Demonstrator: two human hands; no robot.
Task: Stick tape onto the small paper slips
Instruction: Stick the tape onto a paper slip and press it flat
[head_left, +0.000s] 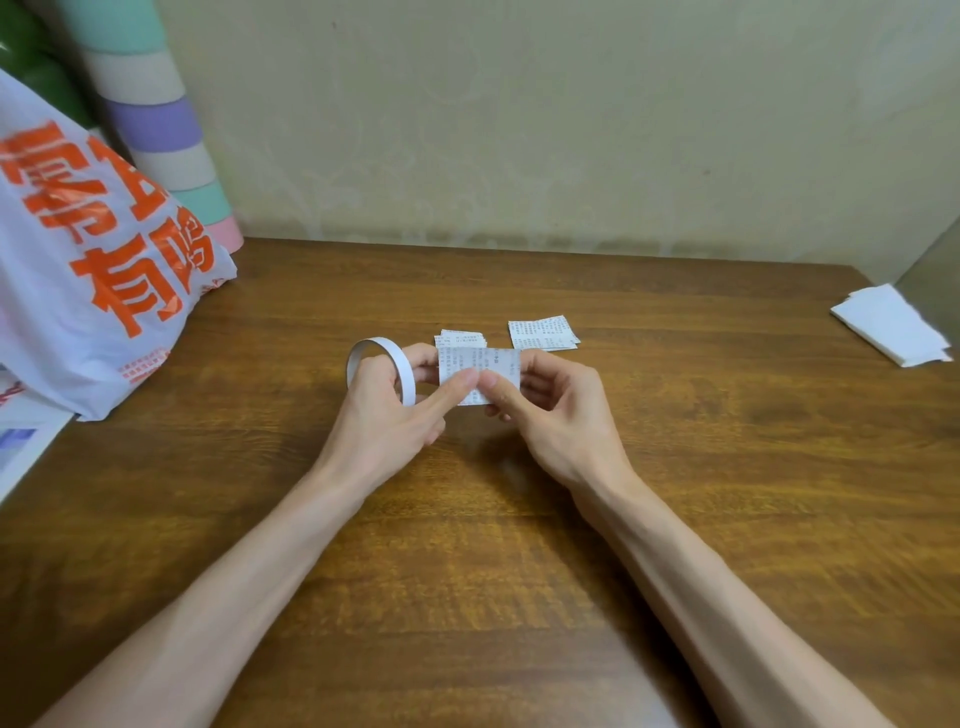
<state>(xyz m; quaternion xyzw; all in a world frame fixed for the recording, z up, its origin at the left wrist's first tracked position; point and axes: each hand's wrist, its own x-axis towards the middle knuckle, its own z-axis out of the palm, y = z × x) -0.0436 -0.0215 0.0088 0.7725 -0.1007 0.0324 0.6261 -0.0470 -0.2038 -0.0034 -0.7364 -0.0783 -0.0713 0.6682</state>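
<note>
White paper is the material in hand: one printed paper slip (480, 370) is held up just above the counter (467, 545), pinched along its lower edge between both thumbs and the fingers (423, 359) behind it. The left hand (387, 415) also grips the tape roll (405, 378), a thin white ring caught in its curled fingers just left of the slip. The right hand (558, 415) is closed on the slip's right half.

Two small piles of slips (543, 332) lie on the counter just beyond the hands. A plastic bag (104, 270) with orange lettering stands at the left, and folded white sheets (893, 325) lie at the far right.

The step is judged to be the laying or smoothing of tape onto this slip; whether a strip is already stuck cannot be told. Next, the tape would need to be pressed flat without creases and parted from the roll, while the thin slip is kept taut and untorn.
</note>
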